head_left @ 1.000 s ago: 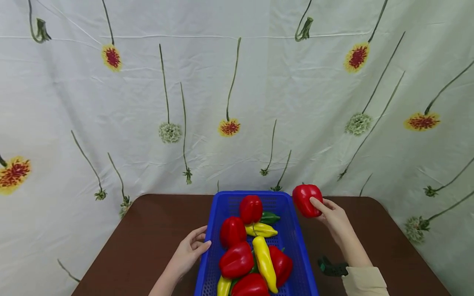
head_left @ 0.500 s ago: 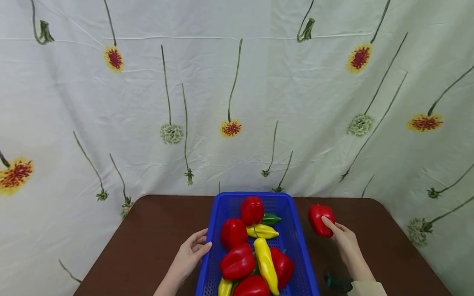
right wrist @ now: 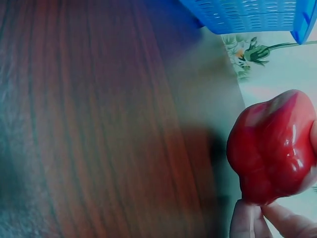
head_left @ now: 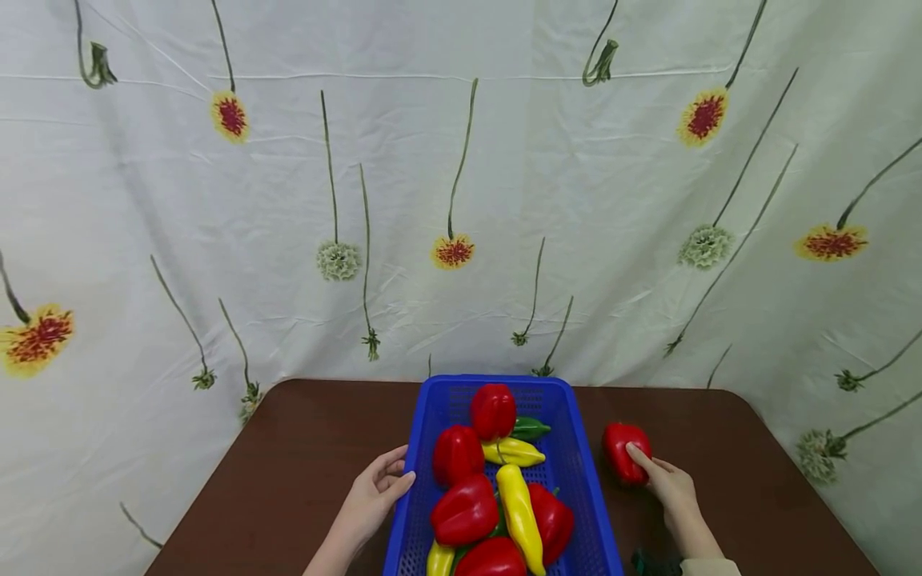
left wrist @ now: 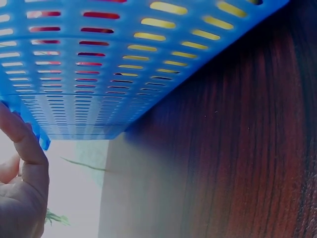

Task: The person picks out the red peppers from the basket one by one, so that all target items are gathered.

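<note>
My right hand (head_left: 673, 486) holds a red bell pepper (head_left: 623, 453) low over the table, to the right of a blue plastic basket (head_left: 592, 484). In the right wrist view the pepper (right wrist: 272, 148) has fingertips (right wrist: 247, 220) against its underside and the table behind it. On the basket's other side, my left hand (head_left: 370, 498) grips the rim, thumb on top and fingers along the outer wall. Inside the basket lie several red bell peppers (head_left: 464, 510), yellow long peppers (head_left: 519, 512) and a green pepper (head_left: 531, 429), partly covering one another.
The dark brown table (head_left: 310, 448) has rounded far corners. Behind it hangs a white cloth (head_left: 403, 200) printed with flowers. A dark band-like object (head_left: 651, 562) is near my right wrist at the bottom edge of the head view.
My right hand has lowered the red bell pepper from beside the basket's far right corner down toward the table, slightly rightward and nearer. My left hand has stayed on the rim.
</note>
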`<state>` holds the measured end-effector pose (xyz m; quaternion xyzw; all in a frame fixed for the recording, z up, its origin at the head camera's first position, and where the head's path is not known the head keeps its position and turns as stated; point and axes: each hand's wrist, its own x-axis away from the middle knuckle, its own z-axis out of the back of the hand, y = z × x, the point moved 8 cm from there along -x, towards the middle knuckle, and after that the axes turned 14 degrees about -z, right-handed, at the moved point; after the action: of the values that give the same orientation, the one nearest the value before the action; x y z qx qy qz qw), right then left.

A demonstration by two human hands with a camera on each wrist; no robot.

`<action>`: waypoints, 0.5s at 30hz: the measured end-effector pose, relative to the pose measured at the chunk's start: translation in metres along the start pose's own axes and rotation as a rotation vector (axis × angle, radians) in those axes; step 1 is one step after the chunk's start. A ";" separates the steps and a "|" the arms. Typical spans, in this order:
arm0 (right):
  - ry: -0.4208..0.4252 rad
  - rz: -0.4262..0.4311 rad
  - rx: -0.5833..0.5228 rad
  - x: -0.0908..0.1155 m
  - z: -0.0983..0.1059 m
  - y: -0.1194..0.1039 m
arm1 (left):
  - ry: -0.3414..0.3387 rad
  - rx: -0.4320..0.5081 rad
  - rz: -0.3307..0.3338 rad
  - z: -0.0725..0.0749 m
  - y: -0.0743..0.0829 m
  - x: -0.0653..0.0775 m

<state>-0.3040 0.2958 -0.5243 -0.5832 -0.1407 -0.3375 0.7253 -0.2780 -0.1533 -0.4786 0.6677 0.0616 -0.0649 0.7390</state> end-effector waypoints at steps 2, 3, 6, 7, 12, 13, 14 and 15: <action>0.003 0.002 -0.002 -0.001 0.000 0.002 | 0.000 0.002 0.001 0.000 -0.001 0.000; 0.003 0.002 -0.001 -0.001 0.000 0.003 | 0.001 0.002 0.001 0.000 -0.001 0.001; 0.003 0.005 0.014 -0.002 0.000 0.004 | 0.004 0.001 0.009 0.000 -0.002 0.001; -0.001 0.007 0.024 -0.003 0.000 0.004 | 0.006 0.000 0.010 0.000 -0.002 0.001; -0.014 0.021 0.057 -0.005 0.001 0.003 | 0.012 -0.003 0.001 0.000 -0.002 0.001; -0.014 0.023 0.059 -0.005 0.001 0.003 | 0.014 -0.003 0.002 0.000 -0.002 0.001; -0.014 0.027 0.059 -0.005 0.001 0.003 | 0.015 -0.003 0.004 0.000 -0.002 0.000; -0.013 0.028 0.058 -0.006 0.002 0.003 | 0.016 -0.004 0.006 0.001 -0.002 0.000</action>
<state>-0.3060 0.2994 -0.5291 -0.5659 -0.1469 -0.3192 0.7459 -0.2780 -0.1540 -0.4808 0.6670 0.0656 -0.0574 0.7399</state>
